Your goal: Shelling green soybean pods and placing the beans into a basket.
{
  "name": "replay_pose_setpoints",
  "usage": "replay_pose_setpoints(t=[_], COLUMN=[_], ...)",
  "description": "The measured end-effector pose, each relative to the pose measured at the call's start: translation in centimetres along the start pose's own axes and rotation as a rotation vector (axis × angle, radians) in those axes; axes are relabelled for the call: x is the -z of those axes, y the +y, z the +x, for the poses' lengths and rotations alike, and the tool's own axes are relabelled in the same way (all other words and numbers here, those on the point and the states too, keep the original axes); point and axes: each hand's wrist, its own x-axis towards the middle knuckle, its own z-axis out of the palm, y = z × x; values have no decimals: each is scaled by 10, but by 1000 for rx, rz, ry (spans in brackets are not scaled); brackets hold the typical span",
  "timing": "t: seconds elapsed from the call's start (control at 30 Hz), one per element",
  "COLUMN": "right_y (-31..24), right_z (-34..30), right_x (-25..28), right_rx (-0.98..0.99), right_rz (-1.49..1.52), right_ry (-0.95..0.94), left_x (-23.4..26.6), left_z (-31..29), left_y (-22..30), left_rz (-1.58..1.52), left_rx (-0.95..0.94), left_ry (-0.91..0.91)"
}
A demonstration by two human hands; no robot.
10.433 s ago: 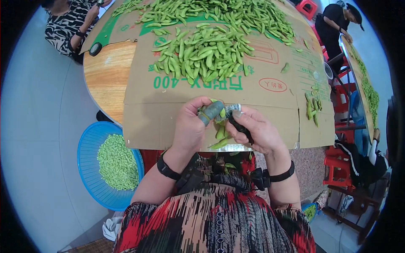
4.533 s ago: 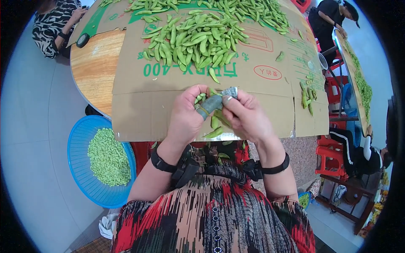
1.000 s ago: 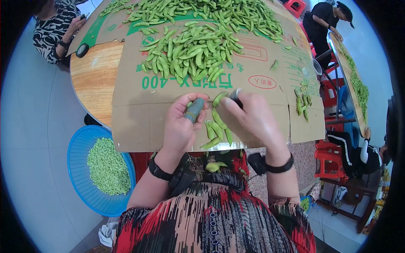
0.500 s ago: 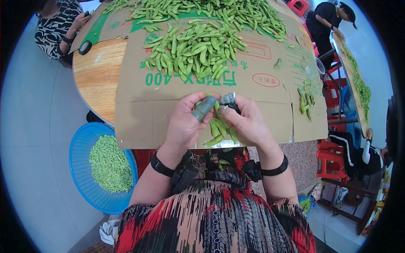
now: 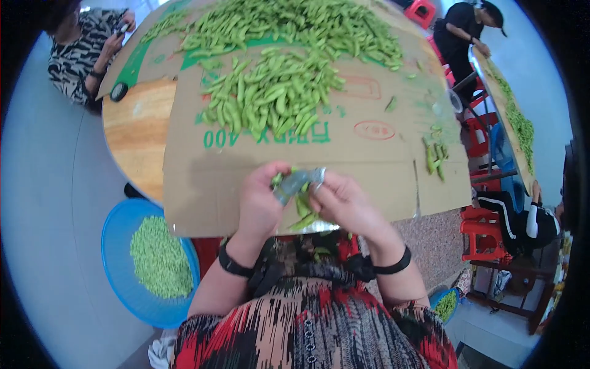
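Observation:
At the near edge of the cardboard, my left hand and my right hand meet, both with curled fingers. Grey-green covering wraps my left thumb, and a silvery covering is on a digit of my right hand. Green soybean pods show between and just under the fingers; motion blur hides the exact grip. Beyond my hands, a heap of soybean pods lies on the printed cardboard, with a larger pile behind it.
A blue basket of shelled green beans stands low at left. Several loose pods lie on the cardboard's right side. A person in a patterned top sits far left. Two people are at another table at right, near red stools.
My hands have drawn closer together, and the left thumb now points toward the right hand's covered digit. The whole view has shifted slightly, so the table's near edge appears lower.

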Motion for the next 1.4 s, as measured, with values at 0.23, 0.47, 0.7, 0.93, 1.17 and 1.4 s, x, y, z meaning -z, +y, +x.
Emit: replay_pose_setpoints(t=[0.23, 0.47, 0.7, 0.93, 1.17, 1.4], right_y=[-1, 3, 3, -11, -1, 7], right_z=[-2, 1, 8, 6, 10, 9], right_x=[6, 4, 5, 8, 11, 3], right_rx=[-76, 106, 50, 118, 150, -116], right_rz=[299, -10, 84, -116, -11, 1151], right_ry=[-170, -16, 121, 246, 199, -67], left_x=[12, -6, -3, 0, -12, -6], left_z=[4, 2, -1, 1, -5, -3], left_y=[18, 25, 10, 16, 22, 22], left_rz=[-637, -320, -139, -368, 297, 532], left_rx=[402, 235, 150, 297, -120, -630], left_ry=[-300, -149, -160, -191, -123, -163])
